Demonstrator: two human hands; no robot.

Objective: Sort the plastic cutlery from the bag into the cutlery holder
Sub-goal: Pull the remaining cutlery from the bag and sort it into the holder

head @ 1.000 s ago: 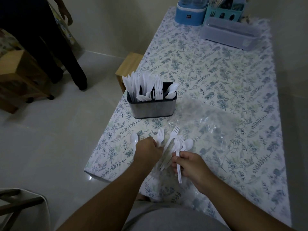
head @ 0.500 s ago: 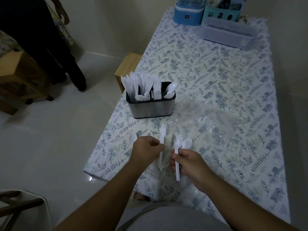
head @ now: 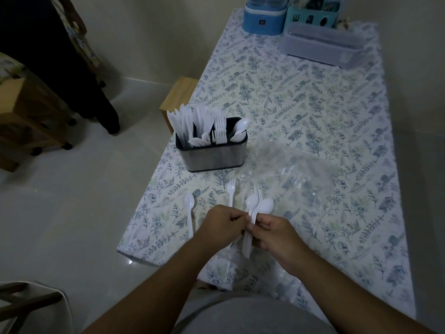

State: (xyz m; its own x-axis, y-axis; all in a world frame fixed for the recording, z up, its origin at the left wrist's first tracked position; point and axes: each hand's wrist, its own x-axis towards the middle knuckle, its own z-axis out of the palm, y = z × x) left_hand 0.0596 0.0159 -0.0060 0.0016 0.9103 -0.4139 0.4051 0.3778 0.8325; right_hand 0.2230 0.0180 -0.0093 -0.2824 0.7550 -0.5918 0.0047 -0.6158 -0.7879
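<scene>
A cutlery bundle is gripped by the right hand and pinched by the left hand; 1 spoon lies left of both.

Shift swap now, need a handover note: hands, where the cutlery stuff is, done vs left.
Left hand and right hand both grip one bundle of cutlery, spoons and forks mixed.
Cutlery holder already stands stocked with knives, forks and spoons.
Loose on the table: a spoon and a fork.
The bag looks empty.
Left: sort the bundle and both loose pieces.
</scene>
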